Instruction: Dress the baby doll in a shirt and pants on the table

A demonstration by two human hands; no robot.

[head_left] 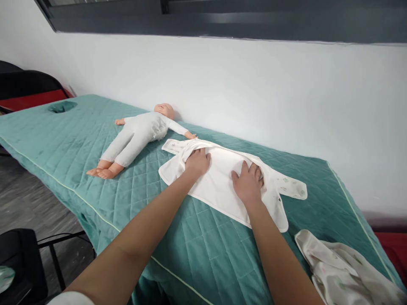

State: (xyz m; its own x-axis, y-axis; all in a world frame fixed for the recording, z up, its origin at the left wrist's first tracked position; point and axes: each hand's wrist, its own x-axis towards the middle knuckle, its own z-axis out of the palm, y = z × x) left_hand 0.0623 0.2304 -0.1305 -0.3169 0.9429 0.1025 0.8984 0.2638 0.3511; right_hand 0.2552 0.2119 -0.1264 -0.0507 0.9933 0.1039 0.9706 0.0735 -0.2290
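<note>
A white baby shirt [219, 178] lies spread on the green quilted cover, its patterned sleeves stretched out to both sides. My left hand [197, 162] rests on the shirt's left part, fingers reaching under a fold near its upper edge. On the right part lies my right hand [248, 181], palm down with the fingers spread, their tips beside the folded edge. Left of the shirt a baby doll [140, 131] in a white body lies on its back, head toward the wall. One doll hand almost meets the shirt's left sleeve.
The green quilted cover [203, 237] drapes a long bed with a hole [62, 106] at its far left. A crumpled patterned cloth [343, 267] lies at the front right corner. Behind runs a white wall [222, 84]. A black chair [22, 258] stands at lower left.
</note>
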